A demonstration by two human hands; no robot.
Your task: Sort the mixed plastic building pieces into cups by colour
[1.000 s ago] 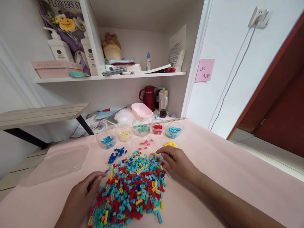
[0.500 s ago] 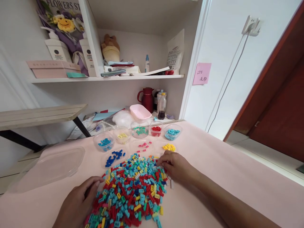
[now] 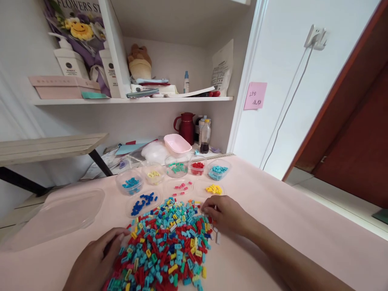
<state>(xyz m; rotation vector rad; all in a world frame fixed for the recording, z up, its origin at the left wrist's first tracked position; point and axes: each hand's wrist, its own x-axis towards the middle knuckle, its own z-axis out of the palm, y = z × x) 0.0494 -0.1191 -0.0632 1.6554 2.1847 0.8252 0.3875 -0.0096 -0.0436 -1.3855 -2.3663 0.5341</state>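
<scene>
A large heap of small toy building bricks in red, light blue, yellow, green and dark blue lies on the pink table cover. At the heap's left edge rests my left hand, its fingers curled together; anything inside them is hidden. My right hand is at the far right edge of the heap, fingertips bent down in a pinch among the bricks, and what they hold cannot be made out. A few white bricks lie just below it. Sorted yellow bricks sit in a shallow clear tray beyond my right hand.
Behind the heap, clear tubs hold blue, pale yellow, green, red and light blue bricks. Nearer trays hold dark blue and pink bricks. A large clear lid lies left; a pink basin stands behind.
The view has shifted slightly, so things appear a little further left. Both hands stay in nearly the same places at the heap.
</scene>
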